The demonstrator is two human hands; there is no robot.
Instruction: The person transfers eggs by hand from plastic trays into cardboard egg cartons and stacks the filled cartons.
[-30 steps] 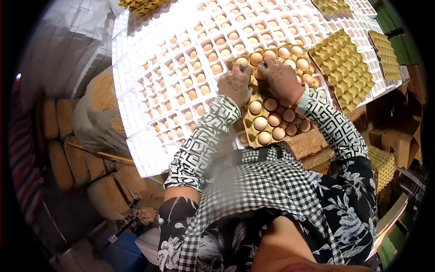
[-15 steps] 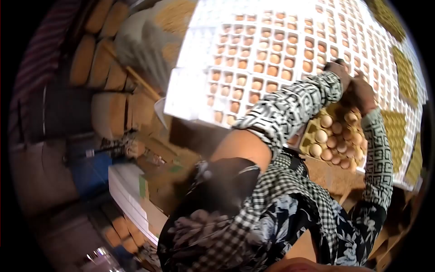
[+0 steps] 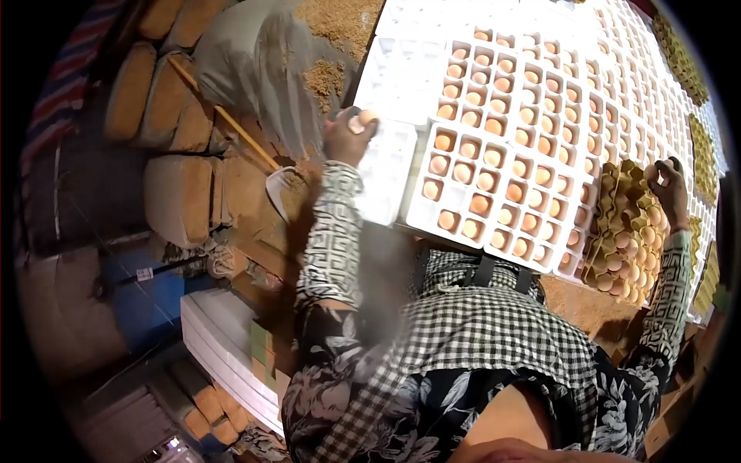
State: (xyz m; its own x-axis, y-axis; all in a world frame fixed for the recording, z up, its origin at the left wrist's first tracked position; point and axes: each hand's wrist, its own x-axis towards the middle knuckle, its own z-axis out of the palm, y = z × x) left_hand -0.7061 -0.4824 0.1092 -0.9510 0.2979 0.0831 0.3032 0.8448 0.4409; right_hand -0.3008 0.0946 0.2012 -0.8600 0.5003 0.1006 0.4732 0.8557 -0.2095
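My left hand is closed around pale eggs, over the near left corner of the white foam trays, beside a white tray with no eggs visible in it. To the right of it, a white foam tray holds brown eggs in its square cells. At the right, my right hand is closed, thumb and fingers curled at the upper edge of a yellow pulp tray; whether they grip an egg or the tray is unclear. Loose eggs lie heaped on that pulp tray.
More yellow pulp trays stand along the far right. On the left are a sack of grainy material, a yellow-handled scoop, wrapped brown blocks and a blue box. White foam boxes sit lower left.
My view has turned left. My hands, close together before, are now far apart: the left has moved to the left side with eggs, while the right stays near the pulp tray.
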